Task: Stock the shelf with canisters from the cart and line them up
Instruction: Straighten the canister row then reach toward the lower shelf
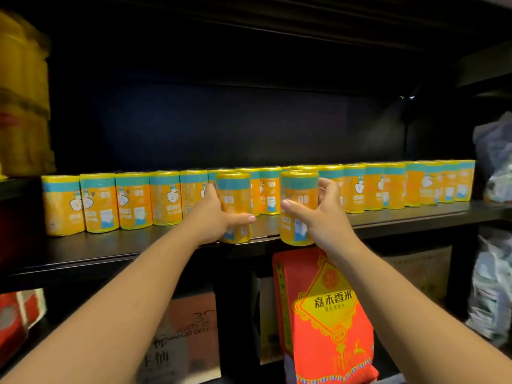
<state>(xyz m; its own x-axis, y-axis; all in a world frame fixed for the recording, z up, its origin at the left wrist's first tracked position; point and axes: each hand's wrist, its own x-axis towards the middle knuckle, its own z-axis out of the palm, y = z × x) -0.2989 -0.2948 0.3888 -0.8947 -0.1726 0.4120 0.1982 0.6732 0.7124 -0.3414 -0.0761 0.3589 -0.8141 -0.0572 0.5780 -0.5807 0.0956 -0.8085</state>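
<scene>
Risk was at the shelf [110, 245] lip: left hand [219, 214] held left canister [234, 195], right hand [318, 217] held right canister [299, 200], fingers [325, 187] curled round each, both at the front edge ahead of the back row [133, 200]. Right canister looked to overhang; let go there and it'd tip off. A hard shove could topple the row.

This is looking like a shop: identical canisters [133, 200] are lining a black shelf [138, 245] in one long row, while a red rice bag [324, 314] at 5 o'clock and a cardboard box [191, 328] at 6 o'clock are sitting below.
</scene>
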